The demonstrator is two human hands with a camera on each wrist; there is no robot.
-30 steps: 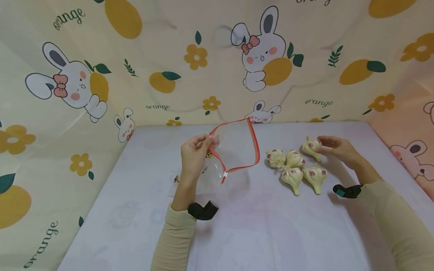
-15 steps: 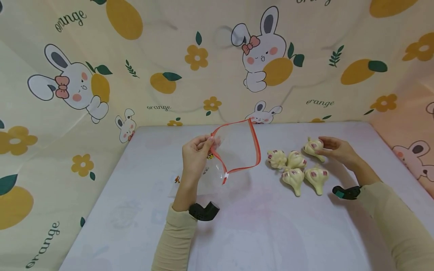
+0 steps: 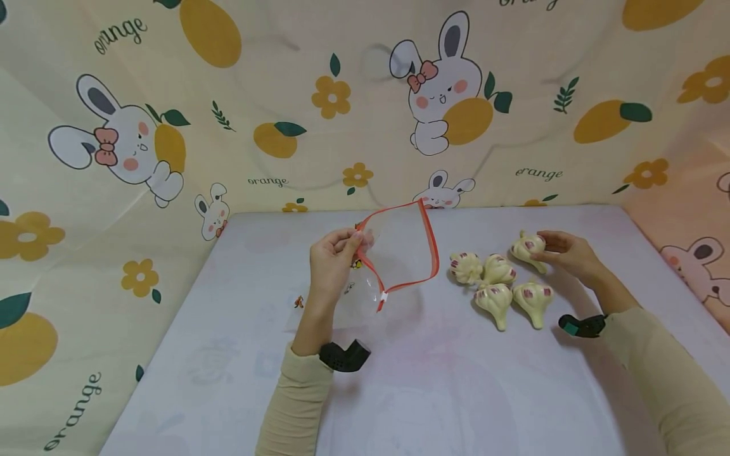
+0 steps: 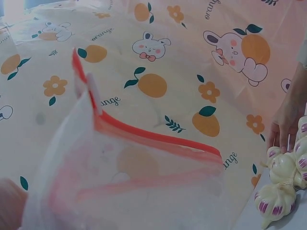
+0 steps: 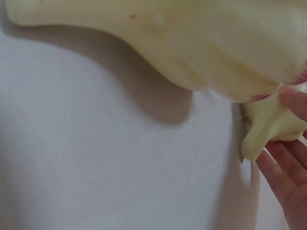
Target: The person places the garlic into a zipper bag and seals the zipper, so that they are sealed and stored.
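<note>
My left hand pinches the rim of a clear zip bag with red edging and a white slider. The bag's mouth gapes toward the right, and its lower part lies behind my wrist; in the left wrist view the red zip spans the middle. At the right, my right hand holds a cream garlic bulb with purple marks between thumb and fingers. In the right wrist view that bulb is partly covered by the thumb, with fingers behind it. Several similar garlic bulbs lie grouped just left of this hand.
A white-covered table bears everything. Behind it hangs a cloth printed with rabbits and oranges, and another printed cloth rises at the right edge. Black cameras sit on both wrists.
The left hand and bag have shifted very slightly to the right in the view. The right hand stays at the same garlic bulb, and the other bulbs lie as before.
</note>
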